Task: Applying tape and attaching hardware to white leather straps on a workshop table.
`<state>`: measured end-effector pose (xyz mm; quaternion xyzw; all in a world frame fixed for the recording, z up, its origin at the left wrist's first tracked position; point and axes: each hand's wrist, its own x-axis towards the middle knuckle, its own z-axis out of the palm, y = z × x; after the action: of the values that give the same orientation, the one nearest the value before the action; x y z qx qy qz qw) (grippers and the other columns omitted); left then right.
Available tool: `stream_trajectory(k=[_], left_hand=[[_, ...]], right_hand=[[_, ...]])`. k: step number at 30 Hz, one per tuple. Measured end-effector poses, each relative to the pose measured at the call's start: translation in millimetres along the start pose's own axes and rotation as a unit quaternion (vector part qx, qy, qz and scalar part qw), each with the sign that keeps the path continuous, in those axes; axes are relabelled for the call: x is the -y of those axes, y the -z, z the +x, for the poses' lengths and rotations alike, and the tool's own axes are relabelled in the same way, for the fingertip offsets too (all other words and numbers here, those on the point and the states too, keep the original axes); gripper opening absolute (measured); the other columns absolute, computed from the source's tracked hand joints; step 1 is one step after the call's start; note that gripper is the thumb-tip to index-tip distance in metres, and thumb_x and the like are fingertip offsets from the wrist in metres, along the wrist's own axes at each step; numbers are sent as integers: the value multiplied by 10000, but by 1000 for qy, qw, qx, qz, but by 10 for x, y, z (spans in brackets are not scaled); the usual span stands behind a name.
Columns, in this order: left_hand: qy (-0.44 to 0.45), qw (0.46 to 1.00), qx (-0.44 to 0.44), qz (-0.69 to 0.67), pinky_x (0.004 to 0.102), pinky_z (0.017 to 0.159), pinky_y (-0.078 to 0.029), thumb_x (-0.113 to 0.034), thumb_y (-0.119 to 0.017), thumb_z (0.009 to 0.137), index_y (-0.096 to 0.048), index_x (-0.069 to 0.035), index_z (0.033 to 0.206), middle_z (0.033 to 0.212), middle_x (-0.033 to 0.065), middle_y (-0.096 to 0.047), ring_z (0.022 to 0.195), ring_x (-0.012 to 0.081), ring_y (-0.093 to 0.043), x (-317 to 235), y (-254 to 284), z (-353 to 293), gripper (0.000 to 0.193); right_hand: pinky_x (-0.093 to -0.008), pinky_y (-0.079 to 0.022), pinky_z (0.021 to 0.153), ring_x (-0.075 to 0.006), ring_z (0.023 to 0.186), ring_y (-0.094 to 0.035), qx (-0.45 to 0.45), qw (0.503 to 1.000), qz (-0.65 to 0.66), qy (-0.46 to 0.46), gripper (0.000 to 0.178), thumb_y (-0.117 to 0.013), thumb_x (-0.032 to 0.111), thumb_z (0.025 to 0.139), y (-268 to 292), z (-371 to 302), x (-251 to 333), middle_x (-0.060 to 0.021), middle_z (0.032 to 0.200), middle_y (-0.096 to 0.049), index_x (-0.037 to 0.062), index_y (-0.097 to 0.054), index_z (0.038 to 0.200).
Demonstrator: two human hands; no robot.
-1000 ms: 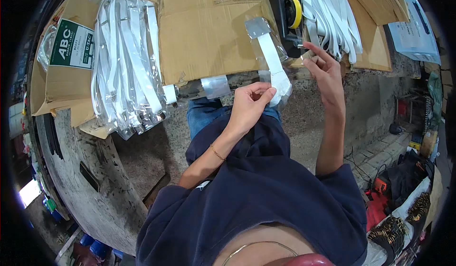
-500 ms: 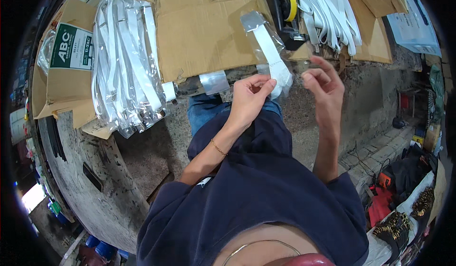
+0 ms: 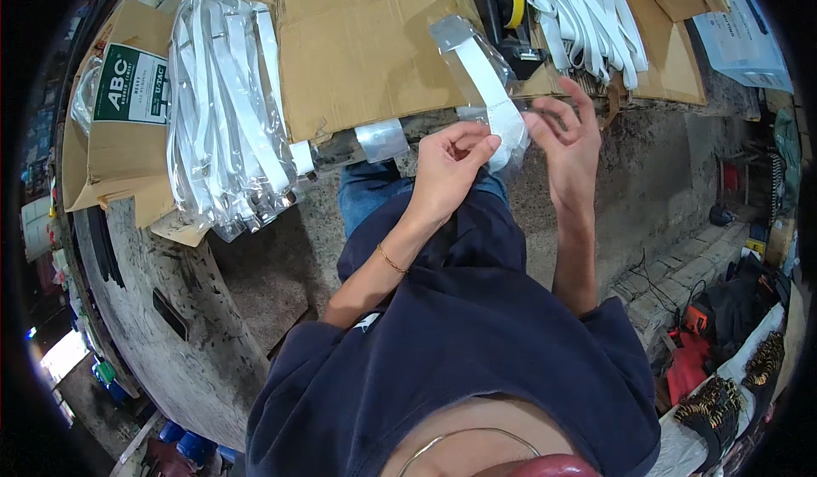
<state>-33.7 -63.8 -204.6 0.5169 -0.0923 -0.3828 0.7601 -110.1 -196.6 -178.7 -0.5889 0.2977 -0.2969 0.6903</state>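
A white strap lies inside a clear plastic bag. Its lower end is pinched between the thumb and fingers of my left hand, just off the table's front edge. The far end of the bag rests on the cardboard sheet. Close to the right side of the bag is my right hand, fingers spread and curved. Its thumb comes up to the bag's edge; whether it touches the plastic I cannot tell. Just beyond the bag stands a black tape dispenser with a yellow-cored roll.
Several bagged white straps lie at the left, beside a cardboard box. Loose white straps are heaped at the far right, near a pale blue plastic bin. A clear strip hangs at the table edge. A dark phone-like slab lies lower left.
My right hand has moved left and slightly up, closer to the bag. My left hand keeps its pinch on the bagged strap, almost in the same place.
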Motion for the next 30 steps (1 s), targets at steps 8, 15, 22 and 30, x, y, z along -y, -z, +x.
stream_trajectory(k=[8,15,22,30], left_hand=[[-15,1000,-7,6,189,674,-431,-47,-637,885,-620,43,1011,869,32,-676,771,34,-560,57,-49,9,156],[-22,999,-28,-11,190,680,-433,-56,-634,891,-615,38,1021,895,41,-681,772,34,-561,95,-82,-4,162],[-36,999,-36,4,188,668,-433,-63,-629,896,-611,39,1019,884,40,-677,767,35,-560,140,-71,-10,161],[-57,997,-48,10,200,676,-448,-60,-627,898,-602,45,1011,877,38,-669,770,42,-567,152,-122,-19,156]], right_hand=[[-196,-365,466,-76,545,-529,-28,992,47,-113,242,-677,-35,802,-66,-293,215,-67,773,-655,-24,-596,1029],[-178,-341,443,-50,512,-501,-48,991,28,-122,163,-685,-35,794,-123,-317,109,-53,777,-667,7,-623,939],[-175,-356,452,-44,524,-494,-33,994,18,-101,114,-682,-39,799,-140,-308,73,-54,798,-670,-4,-665,905],[-169,-355,464,-39,528,-481,-44,992,-16,-117,166,-694,-9,806,-152,-301,61,-35,798,-661,-24,-691,971]])
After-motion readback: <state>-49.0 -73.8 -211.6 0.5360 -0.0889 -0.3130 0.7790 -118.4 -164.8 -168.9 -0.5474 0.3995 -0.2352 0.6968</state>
